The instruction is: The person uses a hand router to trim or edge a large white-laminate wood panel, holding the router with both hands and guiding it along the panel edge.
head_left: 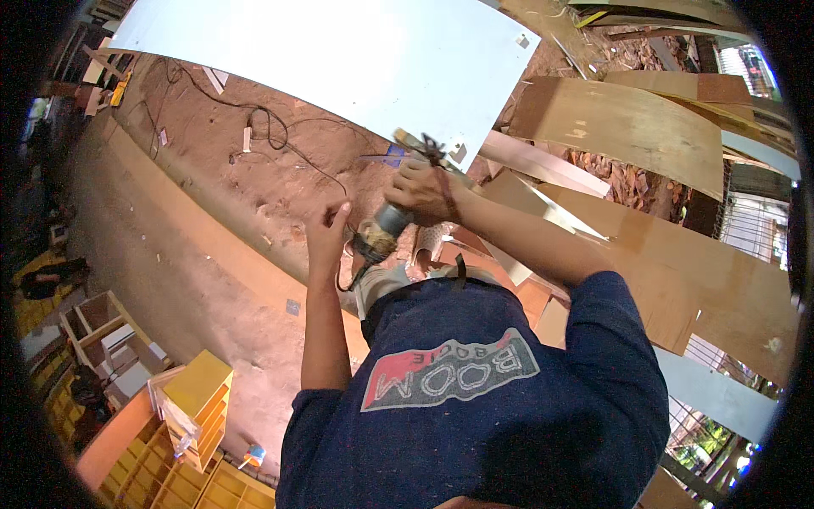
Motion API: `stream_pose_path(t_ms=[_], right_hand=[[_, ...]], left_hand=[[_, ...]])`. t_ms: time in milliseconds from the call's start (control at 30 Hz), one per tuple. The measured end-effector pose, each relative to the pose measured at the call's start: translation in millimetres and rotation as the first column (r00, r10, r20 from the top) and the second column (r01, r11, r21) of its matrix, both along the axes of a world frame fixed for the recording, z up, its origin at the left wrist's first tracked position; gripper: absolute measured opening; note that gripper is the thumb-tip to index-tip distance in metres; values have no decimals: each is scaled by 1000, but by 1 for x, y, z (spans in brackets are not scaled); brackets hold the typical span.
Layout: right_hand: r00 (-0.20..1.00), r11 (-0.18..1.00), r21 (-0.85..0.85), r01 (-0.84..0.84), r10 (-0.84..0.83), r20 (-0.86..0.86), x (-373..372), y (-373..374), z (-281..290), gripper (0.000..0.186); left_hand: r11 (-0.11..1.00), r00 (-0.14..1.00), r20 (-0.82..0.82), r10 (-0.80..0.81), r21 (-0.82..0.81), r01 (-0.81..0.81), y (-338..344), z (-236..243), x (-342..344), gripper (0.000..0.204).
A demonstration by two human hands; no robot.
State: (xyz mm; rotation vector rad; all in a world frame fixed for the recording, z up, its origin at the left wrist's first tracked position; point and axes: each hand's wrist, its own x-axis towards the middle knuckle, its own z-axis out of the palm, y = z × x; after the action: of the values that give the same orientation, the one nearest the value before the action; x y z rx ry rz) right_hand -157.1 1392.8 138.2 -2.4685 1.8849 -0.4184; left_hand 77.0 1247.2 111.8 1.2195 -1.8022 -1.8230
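My right hand point(420, 191) is wrapped round the body of a corded power tool point(392, 222) with a grey cylindrical housing and a worn, dusty rear end. The tool is held in front of my waist, near the corner of a large white panel point(356, 64). A black cord point(297, 153) trails from this area across the dirt to the far left. Beside the tool's rear end, my left hand point(326, 225) is raised with thumb and fingers apart, close to the cord and seemingly holding nothing. My right hand hides part of the tool, and its working end is unclear.
Brown plywood sheets point(627, 127) and long boards lie to the right. Yellow drawer-like wooden frames point(199, 407) stand at the lower left, near an open wooden frame point(110, 339). A raised floor edge point(203, 229) runs diagonally along the bare dirt.
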Motion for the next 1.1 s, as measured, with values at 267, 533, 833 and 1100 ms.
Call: stream_pose_path(t_ms=[267,533,833,1100], right_hand=[[977,971,131,202,-209,39,-3,120,63,45],[960,953,127,274,-279,16,-8,163,63,48],[978,978,49,202,-204,33,1,139,36,58],[992,991,-57,124,-123,21,7,95,1,42]], left_hand=[[945,972,-157,-177,248,213,49,-47,-113,36],[962,964,-17,-265,57,266,88,-31,-154,40],[827,977,-205,62,559,65,68,-58,-146,46],[936,998,3,-62,347,57,20,-16,-31,67]])
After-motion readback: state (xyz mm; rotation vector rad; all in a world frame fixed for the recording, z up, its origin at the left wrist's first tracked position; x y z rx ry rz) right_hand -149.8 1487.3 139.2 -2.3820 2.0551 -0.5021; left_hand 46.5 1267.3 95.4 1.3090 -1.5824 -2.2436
